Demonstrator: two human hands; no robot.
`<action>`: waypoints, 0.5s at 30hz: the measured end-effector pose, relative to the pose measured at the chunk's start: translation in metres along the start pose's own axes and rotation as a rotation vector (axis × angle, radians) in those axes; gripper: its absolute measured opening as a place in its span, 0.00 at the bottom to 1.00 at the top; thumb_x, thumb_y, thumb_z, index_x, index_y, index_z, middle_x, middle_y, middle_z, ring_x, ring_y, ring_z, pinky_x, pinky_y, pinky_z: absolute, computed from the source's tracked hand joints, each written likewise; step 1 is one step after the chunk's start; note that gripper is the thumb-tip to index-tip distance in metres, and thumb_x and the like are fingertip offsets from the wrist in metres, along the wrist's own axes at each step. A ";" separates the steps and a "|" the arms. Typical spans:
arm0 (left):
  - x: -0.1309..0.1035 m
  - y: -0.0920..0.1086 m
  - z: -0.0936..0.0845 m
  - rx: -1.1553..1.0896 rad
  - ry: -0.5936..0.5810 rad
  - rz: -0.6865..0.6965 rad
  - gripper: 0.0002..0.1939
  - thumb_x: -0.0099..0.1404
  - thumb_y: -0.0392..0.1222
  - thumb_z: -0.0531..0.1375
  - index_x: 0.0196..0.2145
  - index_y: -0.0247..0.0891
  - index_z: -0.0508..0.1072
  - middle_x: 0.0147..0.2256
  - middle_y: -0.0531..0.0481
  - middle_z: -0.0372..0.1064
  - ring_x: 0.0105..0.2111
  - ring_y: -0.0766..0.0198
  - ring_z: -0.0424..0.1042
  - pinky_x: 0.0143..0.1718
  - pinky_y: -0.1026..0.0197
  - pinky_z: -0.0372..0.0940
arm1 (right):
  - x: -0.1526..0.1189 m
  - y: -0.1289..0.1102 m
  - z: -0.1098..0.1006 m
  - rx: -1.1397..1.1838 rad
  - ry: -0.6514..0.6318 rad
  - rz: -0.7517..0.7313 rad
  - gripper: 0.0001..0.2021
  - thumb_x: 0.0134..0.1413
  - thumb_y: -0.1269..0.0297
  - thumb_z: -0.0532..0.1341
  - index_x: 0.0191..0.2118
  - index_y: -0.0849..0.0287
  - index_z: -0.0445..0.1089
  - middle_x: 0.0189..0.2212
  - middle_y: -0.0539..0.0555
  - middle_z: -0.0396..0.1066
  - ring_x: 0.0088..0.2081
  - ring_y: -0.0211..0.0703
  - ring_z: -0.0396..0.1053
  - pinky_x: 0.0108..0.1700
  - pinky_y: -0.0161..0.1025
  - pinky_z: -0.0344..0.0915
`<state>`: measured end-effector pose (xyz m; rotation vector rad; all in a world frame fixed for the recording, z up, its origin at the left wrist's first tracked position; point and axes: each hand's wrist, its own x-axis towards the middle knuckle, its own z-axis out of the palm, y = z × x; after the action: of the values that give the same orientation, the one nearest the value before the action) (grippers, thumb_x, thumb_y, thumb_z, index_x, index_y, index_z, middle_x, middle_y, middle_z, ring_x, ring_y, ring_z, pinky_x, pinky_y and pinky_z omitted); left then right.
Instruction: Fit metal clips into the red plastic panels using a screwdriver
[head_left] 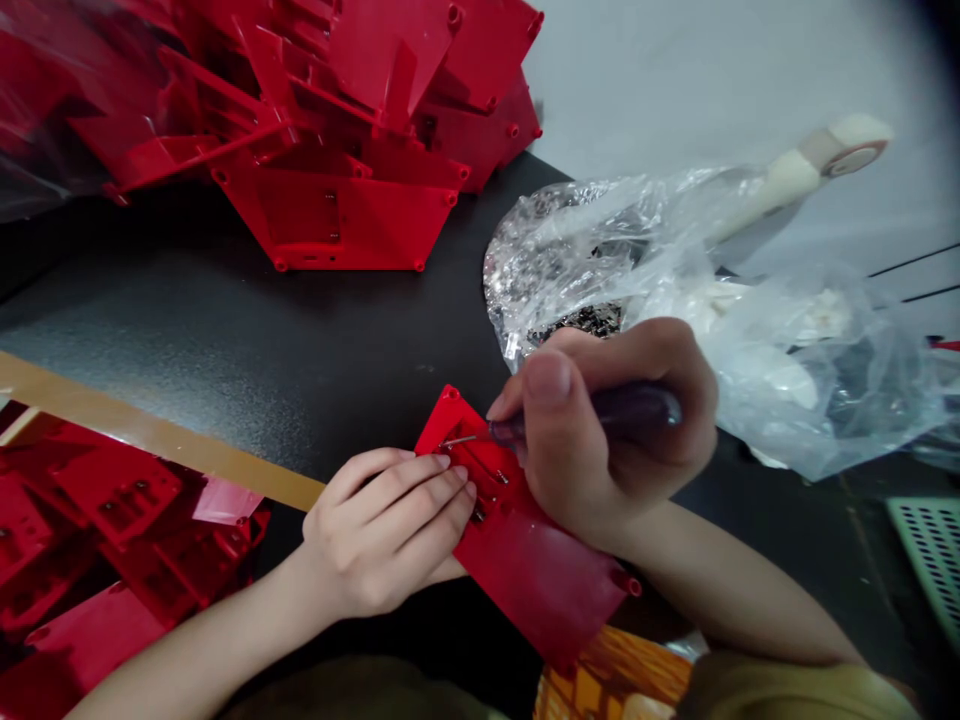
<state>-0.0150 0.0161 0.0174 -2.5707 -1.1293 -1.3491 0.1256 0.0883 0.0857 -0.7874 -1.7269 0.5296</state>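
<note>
A red plastic panel (547,570) lies slanted in front of me, with small metal parts near its upper end. My left hand (397,525) is pressed on the panel's left side, fingers together over its edge. Wrapped round the dark handle of a screwdriver (634,410) is my right hand (600,430). The tool's thin metal shaft points left and its tip meets the panel just above my left fingertips. Whatever lies under my left fingers is hidden.
A pile of similar red panels (360,215) stands at the upper left. More red parts (97,500) fill a box at the lower left. Clear plastic bags (795,370) with small metal and white pieces lie at the right, near a pale green perforated basket (930,550).
</note>
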 end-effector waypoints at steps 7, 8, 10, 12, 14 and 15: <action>0.000 0.000 0.000 -0.015 -0.017 0.001 0.13 0.71 0.35 0.52 0.41 0.31 0.77 0.41 0.50 0.79 0.45 0.62 0.74 0.49 0.59 0.63 | 0.002 0.007 0.002 -0.014 0.023 0.068 0.13 0.58 0.71 0.60 0.26 0.55 0.55 0.18 0.41 0.53 0.16 0.31 0.57 0.19 0.36 0.53; 0.000 0.000 0.000 -0.012 -0.017 0.000 0.13 0.71 0.35 0.52 0.41 0.31 0.77 0.41 0.50 0.79 0.45 0.62 0.74 0.49 0.59 0.63 | 0.002 0.007 0.002 -0.006 0.036 0.084 0.13 0.58 0.70 0.60 0.26 0.55 0.55 0.18 0.41 0.54 0.16 0.31 0.57 0.19 0.36 0.53; -0.001 0.000 0.001 -0.005 -0.017 0.002 0.13 0.71 0.34 0.52 0.41 0.31 0.77 0.41 0.50 0.79 0.45 0.63 0.74 0.49 0.59 0.63 | 0.003 0.008 0.002 0.007 0.077 0.101 0.13 0.58 0.70 0.60 0.26 0.55 0.56 0.18 0.42 0.55 0.17 0.33 0.58 0.19 0.37 0.53; -0.001 0.001 0.001 0.001 -0.026 0.004 0.14 0.71 0.34 0.51 0.41 0.32 0.77 0.41 0.50 0.79 0.45 0.63 0.74 0.49 0.59 0.63 | 0.003 0.008 0.002 0.012 0.103 0.075 0.13 0.57 0.71 0.60 0.25 0.55 0.55 0.18 0.42 0.53 0.16 0.32 0.57 0.19 0.37 0.52; -0.001 0.001 0.000 0.003 -0.032 0.001 0.14 0.72 0.34 0.50 0.41 0.33 0.77 0.41 0.51 0.79 0.45 0.64 0.74 0.49 0.60 0.63 | 0.002 0.006 0.000 0.002 0.089 0.049 0.13 0.57 0.73 0.59 0.25 0.55 0.55 0.18 0.42 0.51 0.16 0.32 0.56 0.18 0.37 0.51; 0.000 0.000 0.000 0.003 -0.029 0.001 0.15 0.72 0.34 0.50 0.41 0.33 0.77 0.42 0.52 0.79 0.45 0.64 0.74 0.49 0.60 0.63 | 0.002 0.005 -0.001 -0.002 0.077 0.042 0.13 0.57 0.73 0.59 0.25 0.55 0.55 0.17 0.42 0.51 0.15 0.33 0.56 0.17 0.37 0.51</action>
<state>-0.0147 0.0158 0.0174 -2.5970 -1.1333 -1.3135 0.1279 0.0926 0.0837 -0.8368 -1.6432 0.5192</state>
